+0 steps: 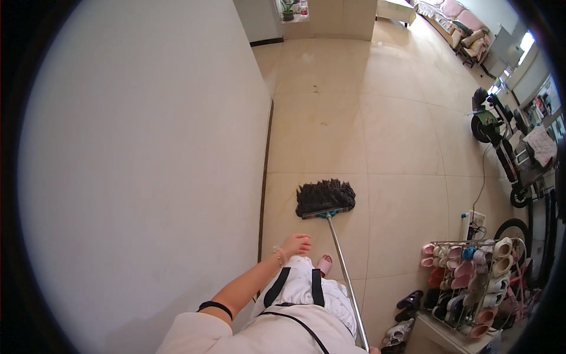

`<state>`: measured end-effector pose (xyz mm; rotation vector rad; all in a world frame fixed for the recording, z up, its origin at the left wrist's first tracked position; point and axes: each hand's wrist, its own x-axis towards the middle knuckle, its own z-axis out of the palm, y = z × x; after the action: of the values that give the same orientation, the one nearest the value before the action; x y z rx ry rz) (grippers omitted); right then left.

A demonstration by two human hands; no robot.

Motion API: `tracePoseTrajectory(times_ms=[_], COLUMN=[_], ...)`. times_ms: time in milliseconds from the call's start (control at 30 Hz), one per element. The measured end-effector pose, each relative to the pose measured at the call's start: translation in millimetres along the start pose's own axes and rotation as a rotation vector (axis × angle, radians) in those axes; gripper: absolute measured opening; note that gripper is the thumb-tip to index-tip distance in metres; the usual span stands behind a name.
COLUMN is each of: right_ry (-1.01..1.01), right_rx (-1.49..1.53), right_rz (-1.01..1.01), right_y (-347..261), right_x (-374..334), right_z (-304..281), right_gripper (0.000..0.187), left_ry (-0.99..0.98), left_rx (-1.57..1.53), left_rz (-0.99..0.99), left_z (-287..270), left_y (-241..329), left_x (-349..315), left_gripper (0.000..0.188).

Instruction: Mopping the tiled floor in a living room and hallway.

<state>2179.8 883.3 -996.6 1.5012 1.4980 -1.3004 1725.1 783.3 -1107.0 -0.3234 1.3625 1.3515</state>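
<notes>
A mop (326,199) with a wide, dark, shaggy head lies flat on the tiled floor ahead of me. Its long metal handle runs from a teal joint back along my right side to the lower edge. Down there my right hand (374,350) grips the handle, and only a sliver of that hand shows. My left hand (296,243) hangs free in front of my white trousers, left of the handle and apart from it. Its fingers are loosely curled together with nothing visible in them. A bracelet circles that wrist.
A white wall (147,147) with dark skirting runs close along my left. At right stand a shoe rack (466,277) full of shoes, a cabinet (442,333) and a scooter (501,138). A cable (484,171) trails on the floor. A sofa (454,17) stands far right.
</notes>
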Motion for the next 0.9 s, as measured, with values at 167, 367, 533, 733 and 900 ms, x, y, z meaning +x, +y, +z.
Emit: tracePoseTrajectory(times_ms=[167, 367, 533, 733, 900], right_ry=[-0.072, -0.184, -0.472, -0.631, -0.731], right_rx=[0.007, -0.067, 0.386, 0.471, 0.829], right_rz=[-0.089, -0.215, 0.147, 0.074, 0.245], right_y=[-70.9, -206.9, -371.7, -594.8, -778.4], right_x=[32.6, 70.2, 114.5, 220.5, 315.2], right_z=[-44.3, -74.2, -89.5, -45.5, -51.9], right_gripper=[0.013, 0.010, 0.010, 0.026, 0.025], left_ry=[0.117, -0.024, 0.012, 0.060, 0.106], left_rx=[-0.046, -0.051, -0.080, -0.198, -0.211], left_rz=[-0.050, -0.123, -0.161, -0.048, 0.041], left_z=[4.9, 12.1, -26.2, -89.4, -85.8], left_y=[28.7, 74.5, 123.9, 221.6, 311.7], left_x=[20.1, 44.2, 94.3, 157.1, 201.7], left_gripper=[0.022, 0.022, 0.024, 0.024, 0.022])
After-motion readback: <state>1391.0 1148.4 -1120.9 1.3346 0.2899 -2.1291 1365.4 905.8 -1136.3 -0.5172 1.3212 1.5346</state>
